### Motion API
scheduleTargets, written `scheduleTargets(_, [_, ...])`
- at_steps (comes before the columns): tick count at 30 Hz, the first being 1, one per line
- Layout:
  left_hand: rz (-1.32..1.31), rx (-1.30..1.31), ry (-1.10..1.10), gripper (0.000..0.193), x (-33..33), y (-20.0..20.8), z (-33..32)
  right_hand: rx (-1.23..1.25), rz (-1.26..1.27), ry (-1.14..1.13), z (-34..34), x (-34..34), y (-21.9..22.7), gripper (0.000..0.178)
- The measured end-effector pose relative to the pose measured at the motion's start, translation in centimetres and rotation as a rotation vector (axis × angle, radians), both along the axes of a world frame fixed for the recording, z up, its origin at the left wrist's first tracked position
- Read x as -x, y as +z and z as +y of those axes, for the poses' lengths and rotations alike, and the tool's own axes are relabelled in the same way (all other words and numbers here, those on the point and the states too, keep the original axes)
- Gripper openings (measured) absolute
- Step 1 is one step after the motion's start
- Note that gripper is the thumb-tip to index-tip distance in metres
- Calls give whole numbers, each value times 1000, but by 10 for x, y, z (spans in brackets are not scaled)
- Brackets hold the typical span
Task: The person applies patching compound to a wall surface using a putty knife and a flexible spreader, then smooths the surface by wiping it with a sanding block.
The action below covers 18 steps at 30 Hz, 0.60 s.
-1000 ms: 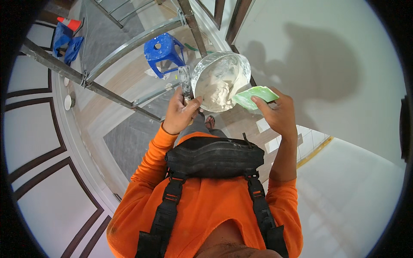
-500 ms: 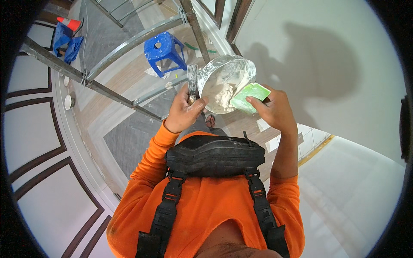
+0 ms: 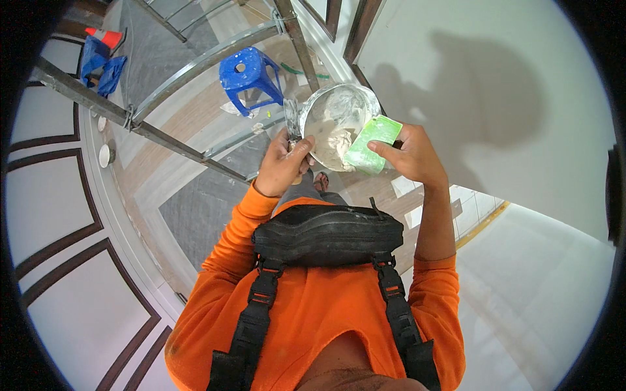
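My left hand [image 3: 280, 168] is closed on the near left side of a round tub [image 3: 318, 129], its thumb over the rim. In that same hand is a putty knife [image 3: 291, 116], its smeared metal blade pointing up beside the tub. White putty [image 3: 339, 141] lies in a lump inside, and whitish residue coats the walls. My right hand [image 3: 418, 158] pinches a flat green spreader [image 3: 377, 144], thumb on top. The spreader reaches over the tub's right rim, and its left edge is against or just above the putty. White smears mark its face.
A metal scaffold frame [image 3: 166, 140] crosses the upper left. Behind the tub, a blue plastic stool [image 3: 246, 75] stands on the floor. A pale wall [image 3: 482, 98] rises close on the right. At far left are an orange cone [image 3: 104, 36] and a white bowl [image 3: 105, 155].
The green spreader has shifted a little left, further over the tub, and its face has turned more upright. The tub has moved slightly left.
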<state>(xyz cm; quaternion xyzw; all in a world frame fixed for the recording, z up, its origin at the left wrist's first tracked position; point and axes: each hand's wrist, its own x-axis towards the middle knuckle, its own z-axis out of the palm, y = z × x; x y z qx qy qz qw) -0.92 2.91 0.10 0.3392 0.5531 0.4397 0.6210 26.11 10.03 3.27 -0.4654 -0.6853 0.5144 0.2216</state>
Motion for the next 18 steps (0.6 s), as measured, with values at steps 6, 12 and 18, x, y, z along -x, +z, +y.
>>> scheduleTargets(6, [-8, 5, 59, 27, -8, -12, 0, 27, 69, -8, 6, 1, -11, 21])
scheduleTargets(12, [-28, 50, 107, 30, -3, -18, -1, 224, 357, -273, 4, -5, -46, 28])
scheduleTargets(18, [-246, 41, 304, 29, 17, -26, -11, 427, 923, -837, -16, -19, -80, 46])
